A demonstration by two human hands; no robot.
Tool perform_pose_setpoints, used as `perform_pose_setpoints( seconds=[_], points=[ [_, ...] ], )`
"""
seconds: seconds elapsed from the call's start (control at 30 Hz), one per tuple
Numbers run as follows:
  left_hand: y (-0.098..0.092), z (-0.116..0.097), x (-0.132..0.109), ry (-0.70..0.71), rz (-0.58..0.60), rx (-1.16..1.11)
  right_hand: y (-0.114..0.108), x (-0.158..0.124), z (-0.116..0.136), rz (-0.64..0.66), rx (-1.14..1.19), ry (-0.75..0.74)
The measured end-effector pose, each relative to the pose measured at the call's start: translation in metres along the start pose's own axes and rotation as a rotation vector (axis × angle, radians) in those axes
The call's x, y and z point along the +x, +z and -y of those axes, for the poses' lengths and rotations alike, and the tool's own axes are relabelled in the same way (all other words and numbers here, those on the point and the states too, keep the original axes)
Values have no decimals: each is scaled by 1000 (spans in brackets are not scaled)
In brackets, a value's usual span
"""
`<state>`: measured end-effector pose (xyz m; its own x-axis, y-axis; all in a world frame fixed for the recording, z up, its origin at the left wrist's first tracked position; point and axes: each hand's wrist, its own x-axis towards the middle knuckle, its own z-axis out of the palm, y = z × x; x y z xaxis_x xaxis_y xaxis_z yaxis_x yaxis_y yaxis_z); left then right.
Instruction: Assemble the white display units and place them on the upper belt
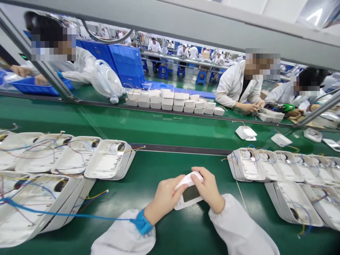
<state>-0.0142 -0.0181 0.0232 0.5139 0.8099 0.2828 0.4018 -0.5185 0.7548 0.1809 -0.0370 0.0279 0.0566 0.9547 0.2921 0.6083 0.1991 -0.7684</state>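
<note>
Between my hands, at the middle front of the green bench, is a white plastic device housing [186, 204] with a grey display window, its front tilted up towards me. My left hand [165, 194] grips its left side, thumb along the upper part, and wears a blue wrist strap [142, 222] with a blue cord running left. On the other side, my right hand [208, 188] is closed around the right edge, thumb pressed on the top. The fingers behind the housing are partly hidden.
Stacked white shells with loose wires stand at left [106, 161] and right [248, 166]. Beyond a dark rail lies a green belt [164, 129] with white housings [245, 132] on it. More shells [167, 101], a white fan [107, 79] and co-workers are at the far side.
</note>
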Motion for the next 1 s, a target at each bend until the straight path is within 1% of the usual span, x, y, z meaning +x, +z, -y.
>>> perform_pose_setpoints(
  seconds=[0.17,0.37,0.47,0.53,0.57,0.63,0.7,0.77,0.83,0.9,0.97,1.0],
  points=[
    [4,-5,-3,17,19,29,-3,3,1,23,-60,-70],
    [9,-6,-5,13,-13,19,-4,6,-2,38,-71,-64],
    [7,-1,-4,-26,-20,-19,0,4,-8,9,-21,-71],
    [6,4,-3,-82,-66,-89,4,3,-13,-3,7,-85],
    [7,6,-2,-115,-96,-139,5,3,-15,13,6,-78],
    [8,11,-1,-176,-149,-239,6,4,-18,85,-22,-46],
    [10,13,0,-214,-163,-303,6,7,-19,156,-56,-14],
    [11,14,0,-226,-164,-322,6,9,-19,170,-65,-6],
    [11,14,1,-215,-158,-325,6,10,-22,141,-34,-5],
    [9,15,2,-193,-153,-335,8,10,-26,101,53,-3],
    [8,18,4,-192,-189,-365,12,10,-31,75,204,14],
    [7,20,4,-205,-232,-389,14,10,-33,73,291,23]
  ],
)
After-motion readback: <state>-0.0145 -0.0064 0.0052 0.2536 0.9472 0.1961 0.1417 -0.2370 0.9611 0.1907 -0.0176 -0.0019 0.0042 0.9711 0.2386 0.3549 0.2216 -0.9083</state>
